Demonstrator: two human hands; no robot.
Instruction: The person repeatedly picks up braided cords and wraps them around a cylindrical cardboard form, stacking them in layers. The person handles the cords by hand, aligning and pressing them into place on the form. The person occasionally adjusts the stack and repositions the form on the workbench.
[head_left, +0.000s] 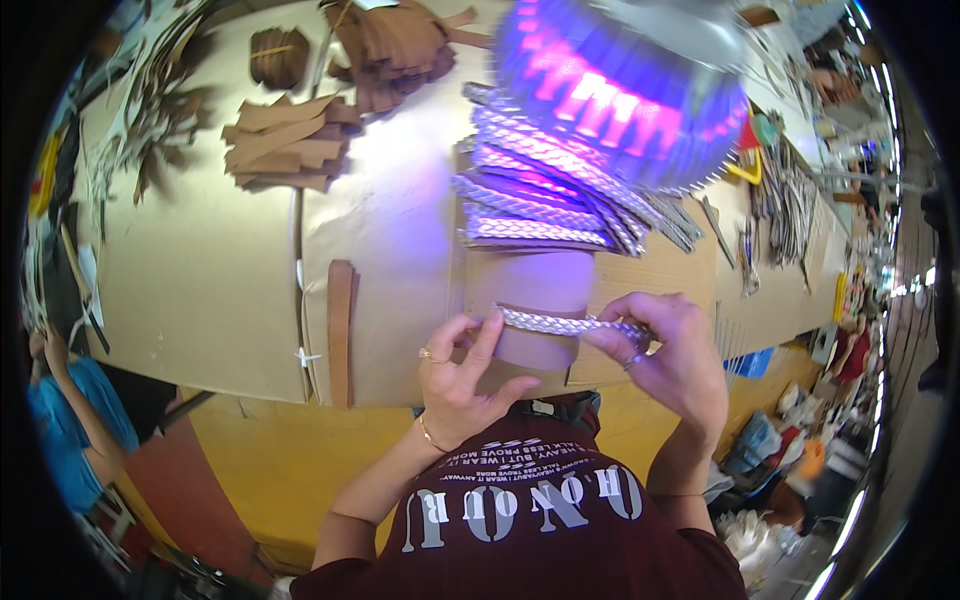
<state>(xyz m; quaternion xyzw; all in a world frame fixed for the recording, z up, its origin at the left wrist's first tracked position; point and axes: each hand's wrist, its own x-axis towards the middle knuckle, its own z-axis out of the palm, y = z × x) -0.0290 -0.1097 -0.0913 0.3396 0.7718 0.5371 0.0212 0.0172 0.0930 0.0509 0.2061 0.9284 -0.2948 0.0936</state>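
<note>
A silver-white braided strap lies crosswise in front of me, over a brown strip on the cardboard-covered table. My right hand pinches its right end between thumb and fingers. At the other end, the index fingertip of my left hand presses on the strap, while the thumb is spread well away from it. Just beyond both hands rests a stack of similar braided straps, lit purple by the lamp above. A single flat brown strip lies left of my left hand.
A large round fan-like fixture with glowing pink-purple light hangs over the far side. Bundles of brown strips lie at the far left, and loose grey straps at the right. Another person in a blue top is at the left edge.
</note>
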